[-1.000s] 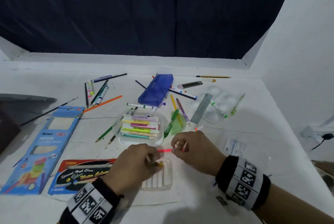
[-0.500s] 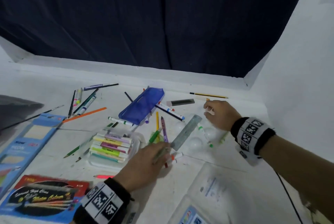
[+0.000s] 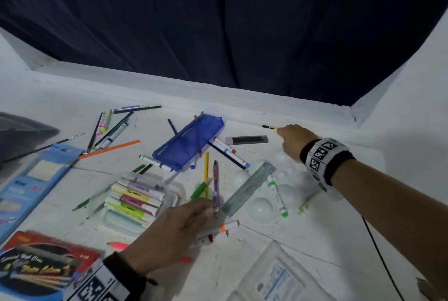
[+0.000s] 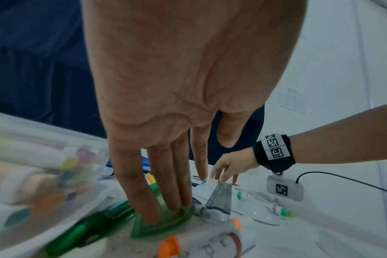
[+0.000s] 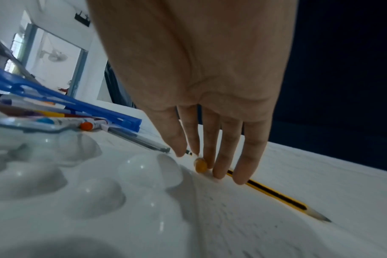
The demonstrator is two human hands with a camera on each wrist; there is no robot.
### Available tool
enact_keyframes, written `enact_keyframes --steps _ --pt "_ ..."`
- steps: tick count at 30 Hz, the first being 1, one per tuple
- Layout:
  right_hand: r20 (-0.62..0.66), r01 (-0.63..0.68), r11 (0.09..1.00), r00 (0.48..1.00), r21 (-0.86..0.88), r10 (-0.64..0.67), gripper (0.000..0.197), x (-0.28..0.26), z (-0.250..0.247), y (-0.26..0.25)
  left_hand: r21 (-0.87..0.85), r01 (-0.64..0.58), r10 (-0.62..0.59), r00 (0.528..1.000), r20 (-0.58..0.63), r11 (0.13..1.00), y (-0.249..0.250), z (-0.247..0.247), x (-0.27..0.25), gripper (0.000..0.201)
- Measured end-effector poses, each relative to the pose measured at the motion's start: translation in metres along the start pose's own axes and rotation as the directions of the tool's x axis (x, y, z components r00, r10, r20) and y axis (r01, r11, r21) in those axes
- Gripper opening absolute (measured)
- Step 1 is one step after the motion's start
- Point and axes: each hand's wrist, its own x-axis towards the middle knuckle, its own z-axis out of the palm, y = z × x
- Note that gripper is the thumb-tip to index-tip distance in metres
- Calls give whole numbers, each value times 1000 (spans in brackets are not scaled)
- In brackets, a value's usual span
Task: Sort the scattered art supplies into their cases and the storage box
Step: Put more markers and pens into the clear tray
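At the far edge of the white bench (image 3: 303, 240), the right hand (image 3: 294, 140) reaches out with its fingers (image 5: 252, 157) nearly straight, the tips coming down on a yellow-and-black striped pencil (image 5: 278, 195) and a small orange-capped stick (image 5: 201, 165) beside it; nothing is gripped. Nearer the person, the left hand (image 3: 169, 235) lies flat with straight fingers (image 4: 144, 197) pressing on a translucent green plastic protractor (image 4: 166, 225), and it curls round nothing either. Just beside those fingertips lie a green marker (image 4: 95, 225), an orange-capped white marker (image 4: 201, 237), a purple pen (image 3: 215, 184) and a grey translucent ruler (image 3: 249, 188), the ruler resting partly on a white plastic paint palette with round wells (image 3: 261, 206). A green-capped white marker (image 3: 277, 196) lies across the palette. Left of the left hand stands a clear plastic storage box (image 3: 174, 191) holding a stack of pastel highlighters (image 3: 135, 198). Beyond it, a blue mesh pencil pouch (image 3: 189, 143) lies on the bench with several pens and markers poking out from beneath, and a dark grey flat case (image 3: 247, 140) sits between the pouch and the right hand. Farther left are an orange pencil (image 3: 109, 149), a cluster of pens and brushes, a light blue cardboard pencil package (image 3: 29, 184), and a red-and-black watercolour box (image 3: 41, 266) at the near corner. A dark blue curtain (image 3: 218, 21) hangs behind the bench.
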Motion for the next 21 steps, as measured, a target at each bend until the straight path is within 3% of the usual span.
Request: enact_keyframes --steps 4,10,16,21 --pt "-53 1 999 999 46 1 42 -2 1 2 -22 17 -18 1000 -9 1000 -3 -1 2 26" --pt "-82 -10 998 997 57 15 33 -11 1 -7 -124 7 -4 1000 23 992 1 -3 -3 27" --pt "-232 86 982 972 170 -45 20 -40 -12 -36 -282 -59 29 993 -111 958 10 -16 -21 22" --pt "-350 203 920 933 336 -78 12 -83 -22 -80 -349 -116 16 961 -277 930 11 -45 -55 22"
